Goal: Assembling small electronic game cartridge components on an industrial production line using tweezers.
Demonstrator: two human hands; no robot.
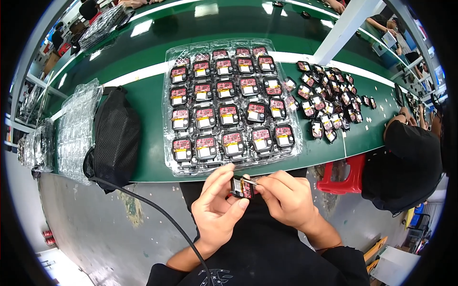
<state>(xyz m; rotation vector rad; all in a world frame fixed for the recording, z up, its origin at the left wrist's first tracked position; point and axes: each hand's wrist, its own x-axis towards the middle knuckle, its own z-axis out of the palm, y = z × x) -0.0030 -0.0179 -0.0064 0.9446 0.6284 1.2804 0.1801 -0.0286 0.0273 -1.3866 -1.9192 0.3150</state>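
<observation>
Between the thumb and fingers of my left hand (215, 206) is a small black-cased electronic device (242, 188), tilted, its red circuit board showing. My right hand (290, 200) pinches a thin metal tool (250, 181) whose tip reaches over the device's board; whether it has one prong or two cannot be made out. Both hands are in front of the table's near edge, over my lap. Just beyond them on the table lies a clear plastic tray (214, 168), with rows of similar black devices (233, 143) in its pockets.
Right of the tray is a loose heap of similar devices (329, 97). At the left lie a black mesh bag (117, 133) and stacked clear trays (76, 128). A black cable (157, 205) crosses left of my arm. A red stool (343, 176) and a co-worker (405, 162) are at right.
</observation>
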